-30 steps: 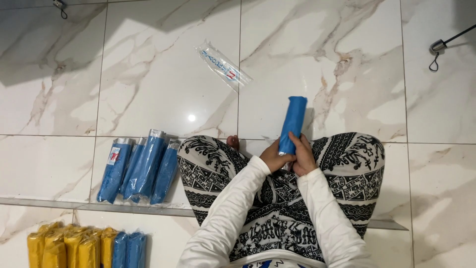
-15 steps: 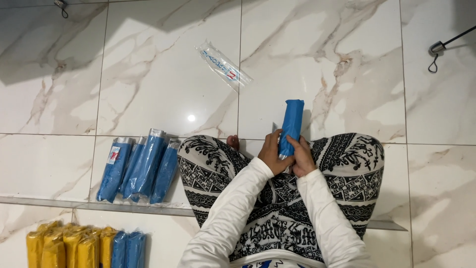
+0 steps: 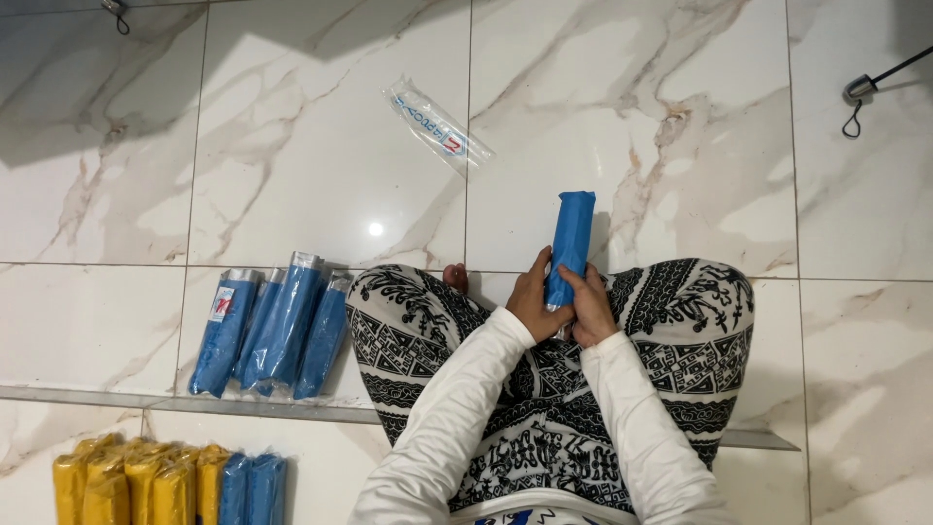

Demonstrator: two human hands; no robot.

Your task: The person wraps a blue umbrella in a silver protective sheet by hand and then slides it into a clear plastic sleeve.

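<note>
A person seated cross-legged on a white marble floor [image 3: 292,146] holds a folded blue umbrella [image 3: 570,248] upright between the knees, seen from a head-worn camera. The left hand [image 3: 530,303] is wrapped around the lower end of the umbrella from one side, and the right hand [image 3: 590,309] closes on it from the other, fingers curled over the fabric; both are grasping, neither open. The upper two thirds of the umbrella stand clear above the hands, pointing away from the body.

The umbrella looks light and slim, stiff along its hidden shaft but soft and a little slick in its rolled fabric, so a firm grip low down, near the handle end where the hands now sit, seems the surest hold.

Well to the left of the left hand, a cluster of sleeved blue umbrellas [image 3: 277,331] lies side by side on the floor. Beyond the hands, farther from the body, rests an empty clear plastic sleeve [image 3: 437,124]. Below a floor ledge, near the left elbow, lie yellow packaged umbrellas [image 3: 136,483].
</note>
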